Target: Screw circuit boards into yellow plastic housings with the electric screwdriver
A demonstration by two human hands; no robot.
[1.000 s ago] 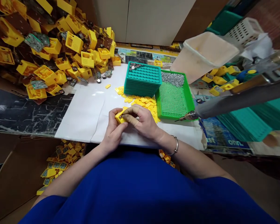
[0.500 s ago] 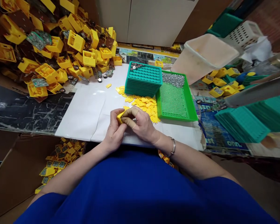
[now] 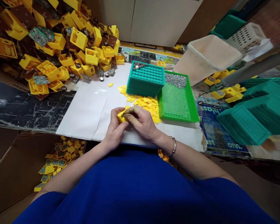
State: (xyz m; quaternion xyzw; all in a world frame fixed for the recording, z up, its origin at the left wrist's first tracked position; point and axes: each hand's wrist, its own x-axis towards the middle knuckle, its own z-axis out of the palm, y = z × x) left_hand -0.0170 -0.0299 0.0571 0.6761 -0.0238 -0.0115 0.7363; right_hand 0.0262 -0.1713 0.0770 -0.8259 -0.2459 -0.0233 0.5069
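Note:
My left hand [image 3: 114,130] is closed around a small yellow plastic case [image 3: 120,118], held low above the white sheet. My right hand [image 3: 146,123] reaches to the case from the right, thumb and forefinger pinched at its opening. Pale covers wrap some of its fingertips. A tiny dark or metallic bit shows at that pinch, too small to name. Just beyond my hands lies a heap of flat yellow plastic pieces [image 3: 151,107]. Behind the heap stands a stack of teal trays [image 3: 146,77], with small dark parts and a round silvery piece on top.
A green tray [image 3: 194,105] with small silvery metal parts [image 3: 176,80] is right of the stack. Yellow cases with wires and circuit boards [image 3: 78,39] pile up at left. A translucent bin [image 3: 189,59] and more teal trays [image 3: 245,124] stand at right. Below the table's left edge, a carton [image 3: 11,174] holds yellow cases.
The view has shifted slightly, moving the scene a little to the right. Both hands stay at the yellow case, and more of its opening shows between my fingers.

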